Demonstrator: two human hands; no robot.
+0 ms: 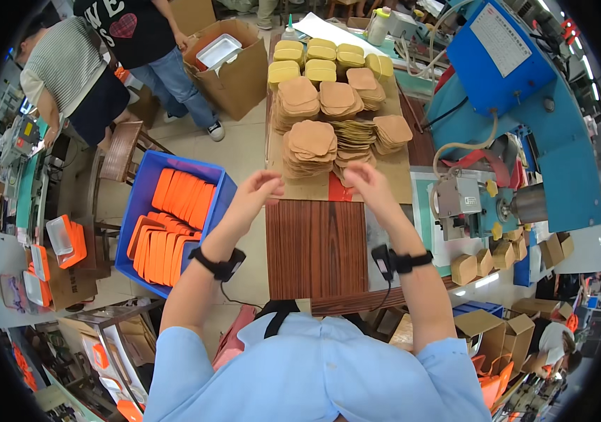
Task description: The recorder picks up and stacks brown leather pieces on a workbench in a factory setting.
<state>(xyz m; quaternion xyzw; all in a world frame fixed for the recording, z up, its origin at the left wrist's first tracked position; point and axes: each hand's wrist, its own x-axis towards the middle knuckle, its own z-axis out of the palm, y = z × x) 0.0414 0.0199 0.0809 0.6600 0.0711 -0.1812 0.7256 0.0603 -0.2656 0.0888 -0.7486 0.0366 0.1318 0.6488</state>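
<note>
My left hand [255, 196] hovers by the left front edge of the cardboard sheet [306, 191], its fingers loosely bent and nothing visible in it. My right hand [371, 189] is near the front of the sheet, fingers curled and apart, with no held thing showing. Between and beyond them stands a tall stack of tan rounded-square pieces [311, 142]. Beside it, a stack of olive-edged pieces [354, 138] leans above more tan pieces, partly behind my right hand. Other tan stacks [296, 97] and banded yellow bundles [286, 74] fill the rows behind.
A blue bin [137, 211] of orange pouch-like pieces [166, 245] stands left of the wooden tabletop [316, 248]. On the right is a blue and teal machine [501, 47] with a hose. Two people and a cardboard box [237, 79] are at the back left.
</note>
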